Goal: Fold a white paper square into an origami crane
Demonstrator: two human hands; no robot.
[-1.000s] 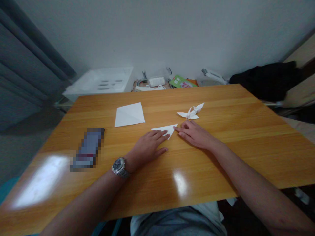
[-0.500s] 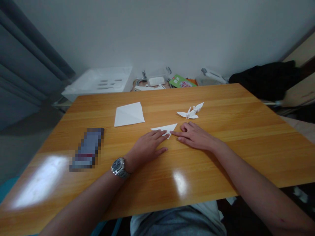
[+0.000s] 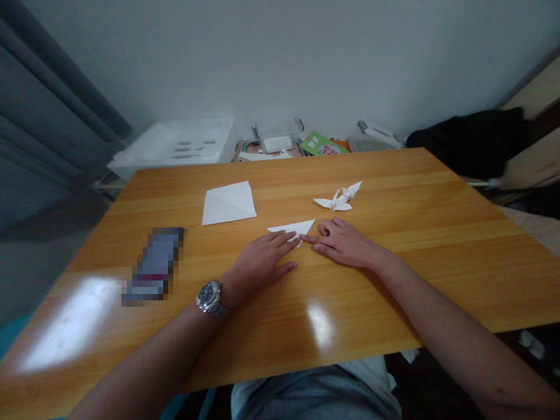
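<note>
A folded piece of white paper (image 3: 291, 227), roughly triangular with its long edge facing away from me, lies flat on the wooden table (image 3: 350, 309). My left hand (image 3: 262, 256), fingers stretched out, rests with its fingertips on the paper and hides its near left part. From the right, my right hand (image 3: 343, 245) presses its straight index finger onto the paper close to the left fingertips. The right thumb is extended and the other fingers are curled, holding nothing. Just beyond my right hand sits a folded white paper crane (image 3: 338, 201); whether it is one piece or two I cannot tell.
A creased square sheet of white paper (image 3: 230, 203) lies beyond my left hand. At the left is a blurred-out phone-like object (image 3: 155, 262). Behind the table are a white foam tray (image 3: 175, 140), a green booklet (image 3: 322, 144) and a dark cloth heap (image 3: 472, 143).
My right index fingertip has slid slightly left across the folded paper. My left hand stays where it was.
</note>
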